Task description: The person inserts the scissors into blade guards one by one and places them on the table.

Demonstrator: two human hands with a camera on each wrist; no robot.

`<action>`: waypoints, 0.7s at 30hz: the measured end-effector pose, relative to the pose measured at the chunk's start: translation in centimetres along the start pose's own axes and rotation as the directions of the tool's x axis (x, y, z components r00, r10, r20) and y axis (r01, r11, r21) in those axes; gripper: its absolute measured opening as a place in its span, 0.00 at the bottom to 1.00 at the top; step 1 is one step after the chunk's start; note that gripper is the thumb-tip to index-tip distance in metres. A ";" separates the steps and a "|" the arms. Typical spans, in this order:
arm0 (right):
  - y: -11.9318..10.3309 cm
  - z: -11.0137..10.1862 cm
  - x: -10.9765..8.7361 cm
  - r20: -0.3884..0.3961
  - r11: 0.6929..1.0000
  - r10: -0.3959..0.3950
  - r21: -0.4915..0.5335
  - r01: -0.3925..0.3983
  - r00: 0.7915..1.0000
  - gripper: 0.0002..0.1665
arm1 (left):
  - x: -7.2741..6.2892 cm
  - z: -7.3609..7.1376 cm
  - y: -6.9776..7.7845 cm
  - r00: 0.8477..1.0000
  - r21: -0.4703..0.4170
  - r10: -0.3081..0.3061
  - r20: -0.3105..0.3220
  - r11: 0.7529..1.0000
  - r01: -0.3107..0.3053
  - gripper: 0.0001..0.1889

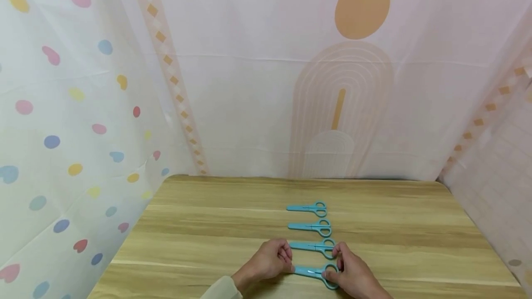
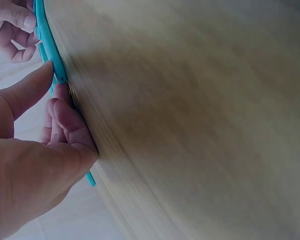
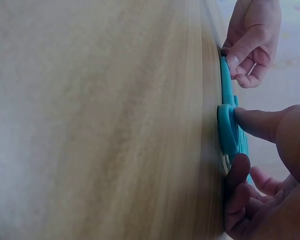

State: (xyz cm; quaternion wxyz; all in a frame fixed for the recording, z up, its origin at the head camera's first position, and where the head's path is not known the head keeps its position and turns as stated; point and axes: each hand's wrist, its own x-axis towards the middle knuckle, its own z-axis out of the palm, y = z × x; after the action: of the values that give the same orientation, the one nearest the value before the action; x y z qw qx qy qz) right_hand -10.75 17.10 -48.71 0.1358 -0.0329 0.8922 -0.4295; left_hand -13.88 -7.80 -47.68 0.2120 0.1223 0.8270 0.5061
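Note:
Several light-blue scissors lie in a column on the wooden table, blades to the left and finger loops to the right. My left hand point(image 1: 272, 260) pinches the blade tip of the nearest scissors point(image 1: 307, 271) between thumb and index finger. At the other end, my right hand point(image 1: 353, 271) holds the loops, its thumb point(image 3: 260, 122) against a ring and its curled fingers beside the handle. Just beyond are the second-nearest scissors point(image 1: 307, 246), close to both hands' fingers. Farther back lie another pair of scissors point(image 1: 307, 226) and the farthest scissors point(image 1: 305, 208).
The wood-grain table point(image 1: 199, 225) has rounded back corners. Behind it hangs a pale patterned curtain point(image 1: 249, 105). A white curtain with coloured dots point(image 1: 83, 160) borders the left side, and another pale curtain point(image 1: 498, 174) the right.

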 end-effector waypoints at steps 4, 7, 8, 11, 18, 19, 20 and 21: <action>0.0 0.0 0.2 0.005 1.000 -0.001 0.007 0.001 1.000 0.29 | 0.1 -0.1 0.1 1.000 -0.006 -0.008 -0.003 1.000 0.008 0.13; 0.0 -0.3 0.4 0.032 0.999 -0.021 0.036 0.020 0.999 0.29 | 0.2 -0.3 0.1 1.000 -0.023 -0.018 0.007 1.000 0.018 0.12; 0.1 -0.4 0.4 0.043 0.998 -0.029 0.048 0.027 0.999 0.29 | 0.2 -0.4 0.1 1.000 -0.032 -0.021 0.011 0.999 0.021 0.12; 0.2 -0.8 0.4 0.071 0.996 -0.045 0.085 0.039 0.996 0.30 | 0.3 -0.6 0.0 0.999 -0.064 -0.014 0.028 0.998 0.016 0.12; 0.5 -1.5 0.4 0.108 0.987 -0.073 0.151 0.056 0.992 0.32 | 0.1 -1.0 -0.2 0.999 -0.111 0.014 0.050 0.994 -0.008 0.15; 0.6 -1.6 0.4 0.118 0.985 -0.084 0.160 0.064 0.989 0.32 | 0.0 -1.0 -0.2 0.999 -0.115 0.015 0.050 0.993 -0.009 0.15; 0.7 -1.7 0.4 0.129 0.984 -0.094 0.165 0.072 0.987 0.32 | 0.0 -1.1 -0.2 0.999 -0.117 0.013 0.050 0.993 -0.007 0.16; 0.8 -1.8 0.4 0.142 0.982 -0.103 0.172 0.078 0.985 0.31 | -0.1 -1.1 -0.2 0.999 -0.119 0.011 0.049 0.993 -0.005 0.16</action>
State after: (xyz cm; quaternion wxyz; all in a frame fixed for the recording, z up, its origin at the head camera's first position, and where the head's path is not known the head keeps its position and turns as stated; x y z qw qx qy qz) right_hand -11.59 18.91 -48.32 0.1849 -0.0945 0.8382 -0.5043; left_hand -14.36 -8.81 -47.40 0.2372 0.1250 0.7894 0.5523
